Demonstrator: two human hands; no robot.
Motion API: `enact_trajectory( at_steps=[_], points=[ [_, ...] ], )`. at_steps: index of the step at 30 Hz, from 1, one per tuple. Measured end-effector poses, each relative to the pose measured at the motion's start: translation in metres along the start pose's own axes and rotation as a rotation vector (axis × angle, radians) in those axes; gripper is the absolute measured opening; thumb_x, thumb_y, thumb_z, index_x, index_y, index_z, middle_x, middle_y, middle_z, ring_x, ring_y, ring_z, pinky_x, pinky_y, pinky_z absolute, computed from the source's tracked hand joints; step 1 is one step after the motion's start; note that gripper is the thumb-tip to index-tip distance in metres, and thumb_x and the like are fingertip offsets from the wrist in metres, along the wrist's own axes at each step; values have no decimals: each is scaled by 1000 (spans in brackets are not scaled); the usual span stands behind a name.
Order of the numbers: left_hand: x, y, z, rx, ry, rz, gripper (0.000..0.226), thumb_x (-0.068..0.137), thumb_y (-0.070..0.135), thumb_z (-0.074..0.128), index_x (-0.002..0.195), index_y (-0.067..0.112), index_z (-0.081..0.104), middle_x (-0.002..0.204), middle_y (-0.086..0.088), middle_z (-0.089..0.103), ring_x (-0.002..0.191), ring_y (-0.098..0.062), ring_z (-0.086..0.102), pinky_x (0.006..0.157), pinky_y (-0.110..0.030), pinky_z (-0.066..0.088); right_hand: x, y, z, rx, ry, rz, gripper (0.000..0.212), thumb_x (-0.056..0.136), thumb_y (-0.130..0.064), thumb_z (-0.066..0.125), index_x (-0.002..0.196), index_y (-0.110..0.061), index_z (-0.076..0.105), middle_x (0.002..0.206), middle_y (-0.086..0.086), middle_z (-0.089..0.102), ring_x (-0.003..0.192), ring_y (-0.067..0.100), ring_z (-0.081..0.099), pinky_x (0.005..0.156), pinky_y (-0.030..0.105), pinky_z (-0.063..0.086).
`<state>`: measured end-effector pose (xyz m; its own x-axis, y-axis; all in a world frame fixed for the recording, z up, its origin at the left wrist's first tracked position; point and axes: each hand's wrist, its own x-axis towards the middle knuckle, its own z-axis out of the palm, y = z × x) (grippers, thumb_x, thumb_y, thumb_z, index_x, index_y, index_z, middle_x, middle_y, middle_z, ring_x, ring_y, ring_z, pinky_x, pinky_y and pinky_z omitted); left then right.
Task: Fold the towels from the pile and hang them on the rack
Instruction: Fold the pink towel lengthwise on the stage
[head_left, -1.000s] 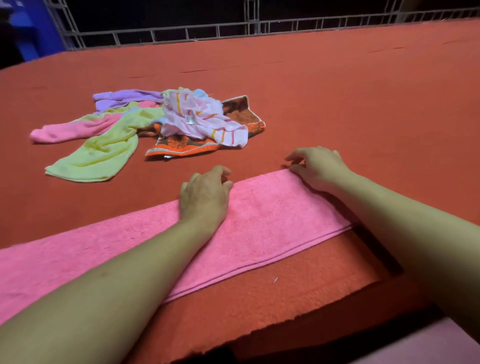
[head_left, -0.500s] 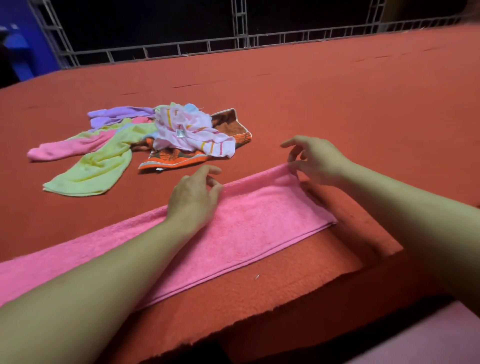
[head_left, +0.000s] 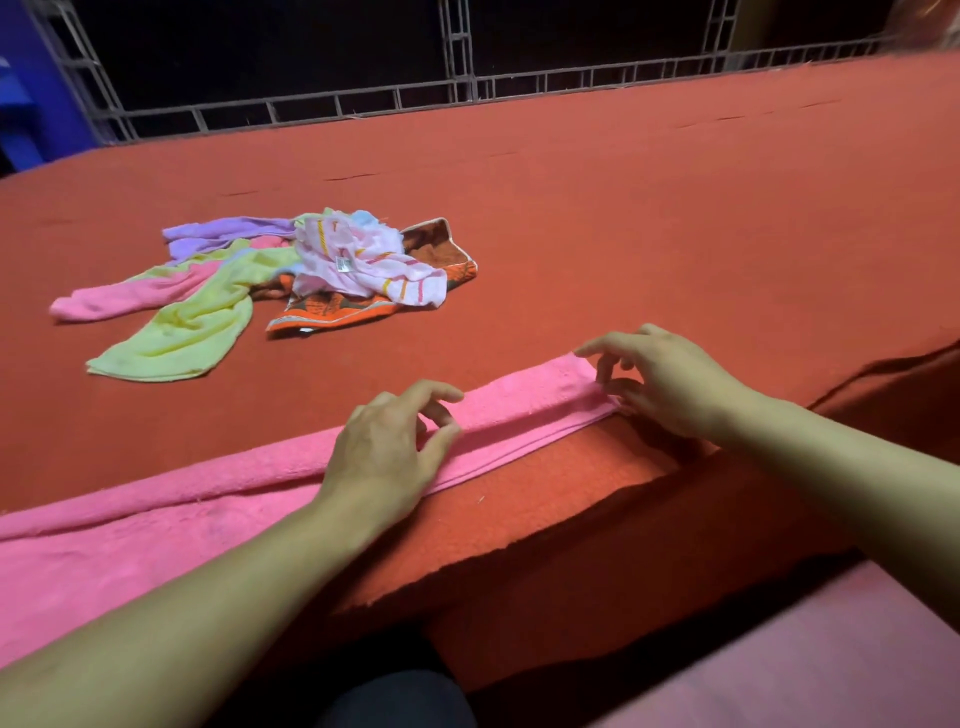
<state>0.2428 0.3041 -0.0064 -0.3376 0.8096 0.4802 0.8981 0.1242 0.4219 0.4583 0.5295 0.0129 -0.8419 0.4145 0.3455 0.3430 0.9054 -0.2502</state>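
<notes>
A long pink towel (head_left: 156, 545) lies along the near edge of the red carpeted table (head_left: 675, 234). Its far long edge is lifted and turned over towards me, making a raised fold along its length. My left hand (head_left: 389, 447) pinches that edge near the towel's middle with thumb and fingers. At the towel's right end, my right hand (head_left: 670, 384) pinches the corner with the index finger stretched out. The pile of towels (head_left: 358, 260) sits at the far left: a yellow-green one (head_left: 192, 327), a pink one, a purple one, a striped white one and an orange patterned one.
A grey metal lattice frame (head_left: 457, 88) runs behind the table's far edge. A blue object (head_left: 31, 104) stands at the far left. The carpet's ragged front edge (head_left: 519, 540) overhangs close to my body. A pinkish surface (head_left: 805, 654) lies at the lower right.
Both hands left the flat towel, took its far edge and drew it towards me, so the towel now looks narrower with a raised fold. The view has tilted slightly.
</notes>
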Motion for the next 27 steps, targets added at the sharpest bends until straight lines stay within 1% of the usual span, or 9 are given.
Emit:
enact_trajectory(
  at_steps=[4,6,10,12,14,17,21,25,27],
  points=[
    [-7,4,5,24,-70,-20,29,86,32,71,112,39,60,81,30,60,78,-5,51,83,-35,46,-9,0,0,-32,-33,5,52,85,-12,71,130,-33,56,99,-26,59,93,8,44,83,28,43],
    [-10,5,7,18,-105,-32,27,87,33,70,111,39,60,83,29,62,80,-4,51,84,-33,45,-12,-1,1,-63,-53,9,50,87,-13,68,130,-36,55,100,-28,58,94,8,46,83,28,45],
    [-12,5,7,36,-119,-24,25,88,33,67,111,38,59,84,28,63,83,-6,51,85,-32,44,-17,-6,-1,-119,-85,1,47,91,-22,60,134,-39,51,104,-30,61,89,2,39,82,30,48],
    [-11,6,4,48,-114,-16,26,88,34,66,113,37,59,86,29,63,85,-7,50,85,-33,43,-18,-10,-5,-134,-64,0,48,89,-22,58,135,-36,51,103,-29,64,92,6,44,82,31,48],
    [-10,7,-1,45,-76,-5,26,88,33,67,113,37,59,87,29,62,85,-10,51,83,-34,44,-17,-16,-11,-118,-22,15,49,88,-19,56,135,-33,51,105,-27,64,97,11,47,83,34,49],
    [-9,7,-10,33,-39,-8,24,88,32,66,110,37,60,87,31,60,84,-11,51,82,-34,45,-11,-33,-14,-89,56,30,47,87,-13,55,131,-30,54,105,-21,63,96,15,48,82,38,49],
    [-12,-2,-29,23,-11,-42,22,88,28,65,109,37,61,86,30,61,83,-10,51,82,-33,44,6,-77,-9,-28,52,-54,45,86,-11,56,127,-29,58,104,-18,65,94,17,49,81,41,49],
    [-27,-19,-56,42,24,-85,22,88,25,65,107,35,64,87,26,63,83,-11,53,82,-33,45,31,-146,12,1,-14,-174,41,88,-15,55,126,-31,59,108,-17,65,98,16,50,78,32,44],
    [-38,-32,-75,50,42,-123,21,88,26,64,106,35,65,90,23,66,85,-11,53,83,-33,46,47,-182,28,26,-33,-242,41,86,-16,54,124,-30,59,106,-16,65,95,18,51,81,37,47]
  ],
)
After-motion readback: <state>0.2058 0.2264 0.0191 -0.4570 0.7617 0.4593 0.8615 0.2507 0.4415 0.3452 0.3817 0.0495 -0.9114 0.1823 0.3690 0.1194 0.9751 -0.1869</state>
